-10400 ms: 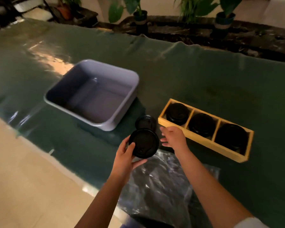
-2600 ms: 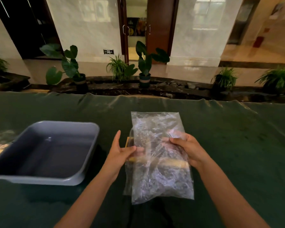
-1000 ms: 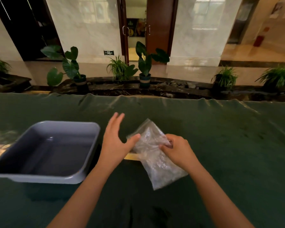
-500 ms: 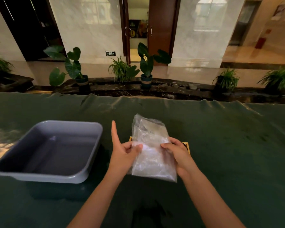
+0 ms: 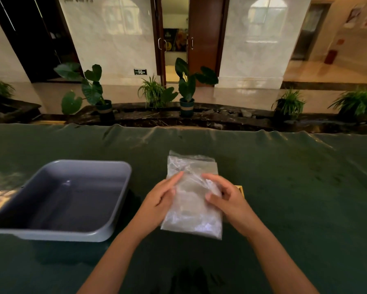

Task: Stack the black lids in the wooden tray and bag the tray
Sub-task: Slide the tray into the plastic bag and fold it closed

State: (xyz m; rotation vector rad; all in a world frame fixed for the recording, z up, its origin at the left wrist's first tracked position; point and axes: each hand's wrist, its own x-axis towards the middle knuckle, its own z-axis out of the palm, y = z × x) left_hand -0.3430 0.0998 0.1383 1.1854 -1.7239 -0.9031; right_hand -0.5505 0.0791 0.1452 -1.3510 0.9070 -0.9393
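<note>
A clear plastic bag (image 5: 192,200) hangs in front of me above the green table, held flat between both hands. My left hand (image 5: 160,201) pinches its left edge, fingers stretched along the film. My right hand (image 5: 227,199) grips its right side with curled fingers. Behind my right hand a small yellow corner of the wooden tray (image 5: 241,190) shows. The rest of the tray and the black lids are hidden behind the bag and my hands.
A grey plastic tub (image 5: 65,198) stands empty on the green cloth-covered table (image 5: 305,198) to the left of my hands. Beyond the table's far edge runs a dark planter ledge with several potted plants (image 5: 186,90).
The bag was crumpled in my right hand a second ago. Both hands have since spread it into a flat sheet and my left hand has closed on its edge.
</note>
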